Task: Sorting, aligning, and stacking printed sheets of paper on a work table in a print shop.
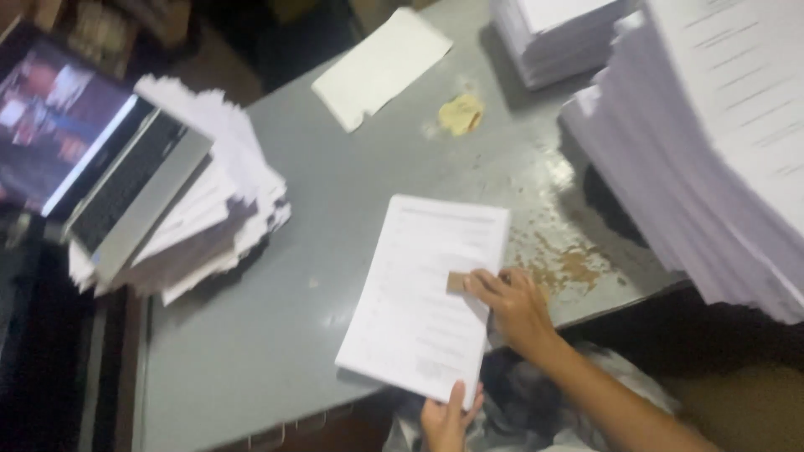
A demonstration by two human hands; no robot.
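Both hands (481, 360) steady one thin white printed sheaf (427, 293).

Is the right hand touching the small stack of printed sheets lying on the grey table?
Touching. The head view shows the right hand with its fingers laid on the right edge of the paper stack, pressing a small tan piece against the top sheet.

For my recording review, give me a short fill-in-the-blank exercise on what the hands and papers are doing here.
1. The right hand presses a small ____ block against the paper stack.
2. The left hand grips the stack's ____ edge.
3. The stack lies on a ____ table.
4. An open laptop rests on a pile of ____ at the table's left end.

Missing words: brown; near; grey; papers
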